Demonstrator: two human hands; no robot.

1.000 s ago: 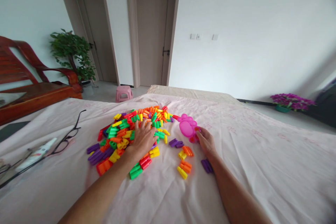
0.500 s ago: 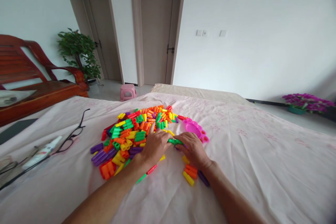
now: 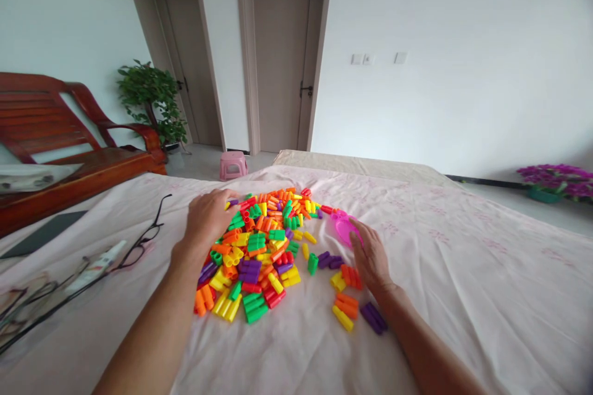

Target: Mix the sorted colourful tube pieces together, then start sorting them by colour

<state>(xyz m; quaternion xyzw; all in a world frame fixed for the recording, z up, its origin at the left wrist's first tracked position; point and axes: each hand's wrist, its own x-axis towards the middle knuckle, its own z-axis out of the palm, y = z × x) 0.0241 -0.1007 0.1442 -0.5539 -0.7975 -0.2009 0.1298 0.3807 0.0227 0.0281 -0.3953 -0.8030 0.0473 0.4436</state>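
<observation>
A heap of bright plastic building pieces, short tubes joined side by side (image 3: 257,244), lies on the bed sheet between my hands. My left hand (image 3: 210,216) is at the heap's far left edge, fingers stretched toward small yellow and purple pieces; its palm side is hidden. My right hand (image 3: 370,253) has its fingers and thumb at the right rim of a pink plastic plate with a scalloped edge (image 3: 341,228), and covers part of it. A red stick-like piece (image 3: 327,210) touches the plate's left end. A green piece (image 3: 312,263) lies apart from the heap.
Orange (image 3: 346,305), yellow (image 3: 343,319) and purple pieces (image 3: 373,318) lie beside my right forearm. Eyeglasses (image 3: 139,250) and a white tube (image 3: 97,266) are at the left. Beyond the bed stand a pink stool (image 3: 234,165) and a wooden bench (image 3: 88,160).
My hands have parted from around a green piece in the middle. The left went left to the heap's edge, the right went right to the plate. The view shifted slightly.
</observation>
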